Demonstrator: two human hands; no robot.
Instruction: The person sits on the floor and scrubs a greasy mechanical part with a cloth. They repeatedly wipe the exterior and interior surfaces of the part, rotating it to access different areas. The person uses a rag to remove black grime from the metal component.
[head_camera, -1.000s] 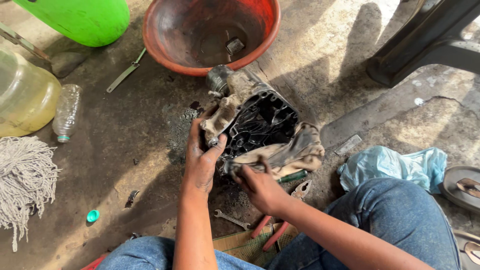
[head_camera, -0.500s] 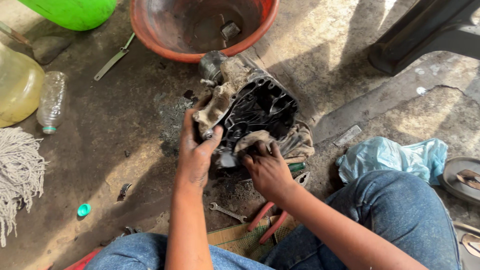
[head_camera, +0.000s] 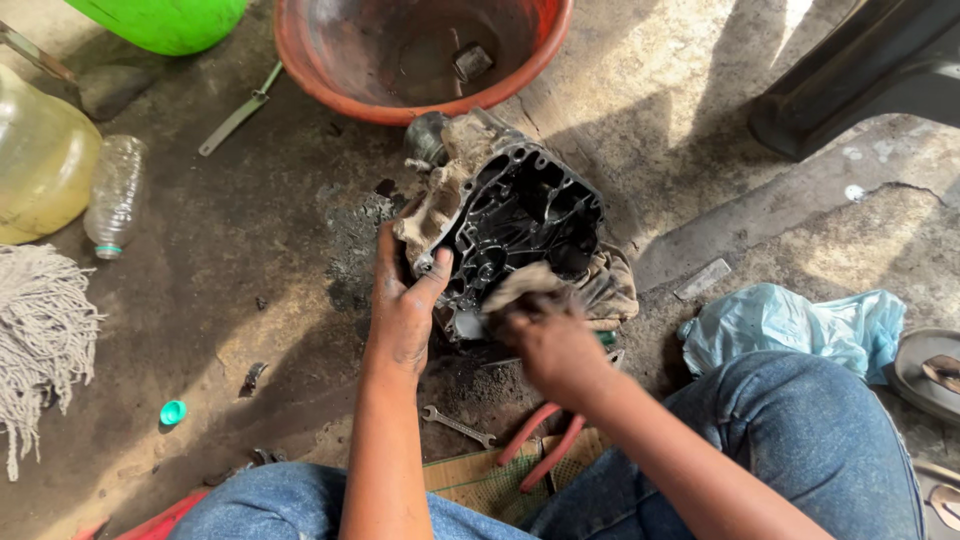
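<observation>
A black, greasy engine casing (head_camera: 520, 215) stands tilted on the oily concrete floor, its open ribbed side facing me. My left hand (head_camera: 405, 300) grips its dirt-caked left edge, thumb hooked over the rim. My right hand (head_camera: 545, 335) presses a dirty beige rag (head_camera: 600, 285) against the casing's lower inside. The rest of the rag trails out under the casing's right side.
An orange basin (head_camera: 300, 60) with a small metal part stands just beyond the casing. A green tub (head_camera: 165, 20), yellowish jug (head_camera: 35, 165), plastic bottle (head_camera: 115, 195) and mop head (head_camera: 40, 330) lie left. A spanner (head_camera: 458, 427), red-handled pliers (head_camera: 535, 445), blue bag (head_camera: 790, 330) and chair leg (head_camera: 860, 80) are close.
The casing has been tipped up more upright, its open side now fully bared. The rag slid off its top, and my right hand moved up with it into the lower inside.
</observation>
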